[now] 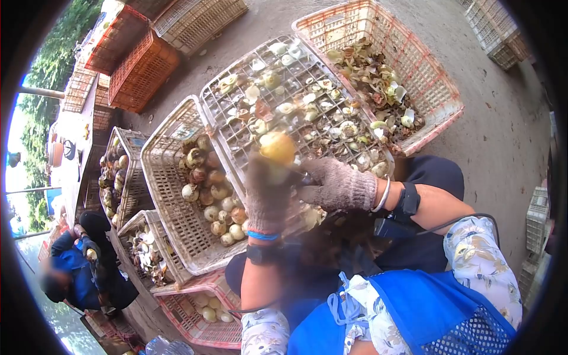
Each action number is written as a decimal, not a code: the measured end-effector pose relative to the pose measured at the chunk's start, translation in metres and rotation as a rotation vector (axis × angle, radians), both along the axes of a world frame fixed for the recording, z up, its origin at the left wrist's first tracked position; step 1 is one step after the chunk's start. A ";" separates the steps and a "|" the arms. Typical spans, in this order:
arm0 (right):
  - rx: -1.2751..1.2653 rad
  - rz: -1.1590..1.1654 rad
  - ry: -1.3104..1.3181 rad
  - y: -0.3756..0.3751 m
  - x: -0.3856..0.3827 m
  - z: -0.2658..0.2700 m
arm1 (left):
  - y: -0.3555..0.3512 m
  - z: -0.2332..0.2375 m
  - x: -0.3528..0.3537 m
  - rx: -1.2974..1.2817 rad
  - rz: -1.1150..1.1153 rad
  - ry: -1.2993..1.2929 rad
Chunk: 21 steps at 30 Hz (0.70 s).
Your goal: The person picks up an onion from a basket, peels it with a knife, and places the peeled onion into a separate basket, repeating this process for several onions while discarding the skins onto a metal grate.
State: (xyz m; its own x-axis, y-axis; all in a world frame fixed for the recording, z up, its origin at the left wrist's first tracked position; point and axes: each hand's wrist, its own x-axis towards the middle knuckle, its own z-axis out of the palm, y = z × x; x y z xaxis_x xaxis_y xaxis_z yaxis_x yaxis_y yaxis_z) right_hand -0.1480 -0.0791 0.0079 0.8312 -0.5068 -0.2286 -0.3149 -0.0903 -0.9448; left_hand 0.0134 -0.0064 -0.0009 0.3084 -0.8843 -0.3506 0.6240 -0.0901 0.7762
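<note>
My left hand [269, 198], in a brown knitted glove and blurred by motion, holds a yellow onion [277, 148] near the middle of the view. My right hand [334, 184], gloved alike, reaches in from the right with its fingers closed beside the onion; something small and dark shows at its fingertips, too blurred to make out. Beneath the hands, an upturned crate's grid [236, 142] is strewn with onion trimmings [349, 128]. To the left, a crate [171, 127] holds whole onions [220, 190]. At the upper right, another crate [426, 53] contains skins [384, 86].
A pink crate [177, 310] with peeled onions sits at the lower left, below a crate of trimmings [145, 251]. Another person [89, 266] in blue sits at the far left. An orange crate [142, 68] and more crates stand behind.
</note>
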 end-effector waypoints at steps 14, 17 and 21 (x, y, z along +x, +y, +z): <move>-1.049 0.010 0.032 -0.003 -0.019 0.018 | 0.000 0.014 0.008 0.059 0.228 -0.303; -1.189 0.045 0.146 -0.002 -0.017 0.019 | -0.001 0.017 0.008 0.070 0.230 -0.308; -1.149 0.010 0.073 -0.007 -0.015 0.016 | 0.001 0.022 0.008 -0.025 0.277 0.128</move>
